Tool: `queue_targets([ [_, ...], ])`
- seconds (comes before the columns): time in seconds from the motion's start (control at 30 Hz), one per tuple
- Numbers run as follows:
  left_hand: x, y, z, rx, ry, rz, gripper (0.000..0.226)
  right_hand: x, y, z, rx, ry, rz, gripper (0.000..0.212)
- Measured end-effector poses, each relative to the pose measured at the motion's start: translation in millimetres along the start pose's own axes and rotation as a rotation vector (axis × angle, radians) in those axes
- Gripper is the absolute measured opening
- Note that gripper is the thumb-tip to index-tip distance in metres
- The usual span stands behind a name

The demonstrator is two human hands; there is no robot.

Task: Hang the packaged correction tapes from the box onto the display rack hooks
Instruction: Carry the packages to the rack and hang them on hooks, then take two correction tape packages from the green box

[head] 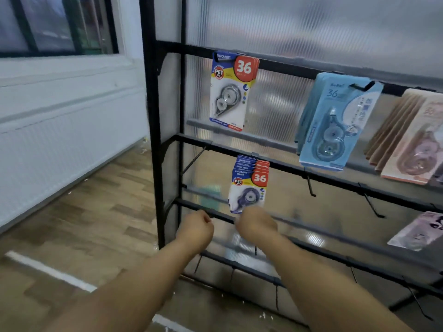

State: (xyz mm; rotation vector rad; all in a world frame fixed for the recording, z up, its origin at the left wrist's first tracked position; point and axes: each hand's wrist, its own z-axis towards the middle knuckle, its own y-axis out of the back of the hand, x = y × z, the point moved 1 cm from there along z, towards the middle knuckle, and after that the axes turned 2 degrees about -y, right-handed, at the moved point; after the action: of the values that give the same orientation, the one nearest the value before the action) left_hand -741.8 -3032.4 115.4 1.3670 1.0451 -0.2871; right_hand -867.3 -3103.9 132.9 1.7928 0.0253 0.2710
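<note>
Window: upper left of the frame, dark-framed, above a white wall panel.
Floor: lower left, wood-patterned planks, crossed by a white line.
Display rack: black metal frame running from centre to the right edge, horizontal rails one below another, ribbed translucent sheet behind.
Empty hook: far left of the second rail, slanting down toward the camera, bare.
Left hand: lower centre, just in front of the third rail near the rack's left post; fingers curled into a fist, back toward the camera, nothing seen in it.
Upper correction tapes: top centre, hung on the leftmost hook of the top rail; white-and-blue cards with a red "36" badge, several deep.
Lower correction tapes: centre of the frame, same design, fanned stack hanging from a hook on the second rail, directly above the right hand.
Right hand: just right of the left hand and apart from it; back toward the camera, covering the bottom edge of the front pack; fingers hidden, so pinching or merely touching cannot be told.
Bare hooks: second rail, right of the lower stack, pointing down and outward.
Blue packs: right of centre, hung from the top rail, tilted, several deep.
Beige packs: right edge, top rail, thick stack, blurred.
Pale pack: lower right edge, too blurred to read.
</note>
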Motion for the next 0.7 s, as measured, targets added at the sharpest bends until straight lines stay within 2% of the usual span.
queue_targets([
  [0.2,29,50,-66,-0.144,0.078,0.105,0.015,61,8,-54,0.025,0.373,-0.157,0.023],
  [0.3,61,90,-103,-0.174,0.132,0.197,0.018,101,4,-90,0.059,0.493,-0.168,0.023],
  [0.4,95,140,-142,-0.276,0.213,0.313,0.019,150,-7,-132,0.076,0.662,-0.31,0.02],
  [0.47,118,178,-171,-0.361,0.283,0.361,0.018,187,-14,-157,0.089,0.747,-0.318,0.024],
  [0.6,171,251,-231,-0.506,0.399,0.357,0.018,279,-26,-208,0.081,0.898,-0.327,0.018],
  [0.7,223,302,-274,-0.594,0.486,0.38,0.02,353,-38,-261,0.007,1.073,-0.363,0.027],
])
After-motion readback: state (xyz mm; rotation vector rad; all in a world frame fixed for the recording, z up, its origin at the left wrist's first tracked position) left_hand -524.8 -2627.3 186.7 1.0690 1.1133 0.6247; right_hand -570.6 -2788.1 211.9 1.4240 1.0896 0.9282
